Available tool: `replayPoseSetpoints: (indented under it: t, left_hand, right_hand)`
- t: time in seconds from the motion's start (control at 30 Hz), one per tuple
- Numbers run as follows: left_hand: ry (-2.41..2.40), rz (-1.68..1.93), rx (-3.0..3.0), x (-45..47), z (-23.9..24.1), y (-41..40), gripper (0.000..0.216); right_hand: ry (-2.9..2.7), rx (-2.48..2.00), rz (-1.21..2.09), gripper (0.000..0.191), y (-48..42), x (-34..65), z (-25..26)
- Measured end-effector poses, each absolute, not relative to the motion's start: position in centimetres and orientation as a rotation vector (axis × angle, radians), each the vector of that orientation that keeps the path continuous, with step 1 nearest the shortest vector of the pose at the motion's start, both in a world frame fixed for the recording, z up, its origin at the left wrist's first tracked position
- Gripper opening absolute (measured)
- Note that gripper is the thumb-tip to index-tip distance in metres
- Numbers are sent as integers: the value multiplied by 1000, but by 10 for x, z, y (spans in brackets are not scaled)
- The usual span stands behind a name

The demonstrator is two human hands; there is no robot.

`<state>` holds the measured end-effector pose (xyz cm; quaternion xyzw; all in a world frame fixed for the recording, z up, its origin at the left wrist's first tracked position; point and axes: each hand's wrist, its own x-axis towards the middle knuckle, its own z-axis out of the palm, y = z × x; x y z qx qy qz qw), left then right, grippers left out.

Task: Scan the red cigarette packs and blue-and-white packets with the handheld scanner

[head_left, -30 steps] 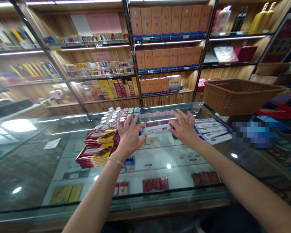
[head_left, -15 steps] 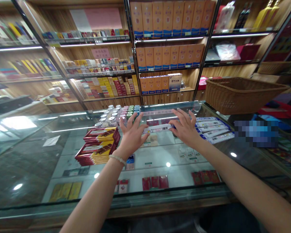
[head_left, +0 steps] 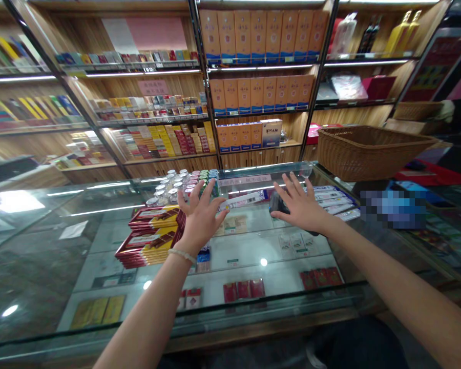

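A long, slim white-and-blue packet (head_left: 248, 199) lies on the glass counter between my hands. My left hand (head_left: 202, 218), with a beaded bracelet on its wrist, has its fingers spread beside the packet's left end; whether thumb or index finger touches it, I cannot tell. My right hand (head_left: 297, 205) hovers to the right of the packet, fingers wide apart and holding nothing. Beneath its fingers shows a dark shape I cannot make out. More slim packets (head_left: 334, 197) lie side by side behind my right hand. Left of my left hand are stacked red-and-yellow chocolate-biscuit packs (head_left: 149, 241).
Several small lidded jars (head_left: 172, 184) stand behind the biscuit packs. A wicker basket (head_left: 369, 154) sits at the counter's far right. A slip of white paper (head_left: 72, 230) lies on the left. Shelves hold orange boxes (head_left: 244, 33). Goods show under the glass.
Both hands had the slim packet by its ends. Now the right hand has let go and spread its fingers, and the left hand's fingers have opened out. The view has shifted slightly.
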<state>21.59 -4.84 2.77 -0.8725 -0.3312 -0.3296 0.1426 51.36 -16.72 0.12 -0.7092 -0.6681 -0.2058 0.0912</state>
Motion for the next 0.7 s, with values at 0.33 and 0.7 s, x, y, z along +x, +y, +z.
replayPoseSetpoints:
  t: [0.33,0.7]
  left_hand:
    - [-986,-942,-2535,216,30,-52,19]
    - [-1003,-972,-2543,215,30,-54,20]
  right_hand:
    - [-1936,-2380,-492,100,-188,511,-23]
    - [-1935,-2419,-484,60,-181,494,-2]
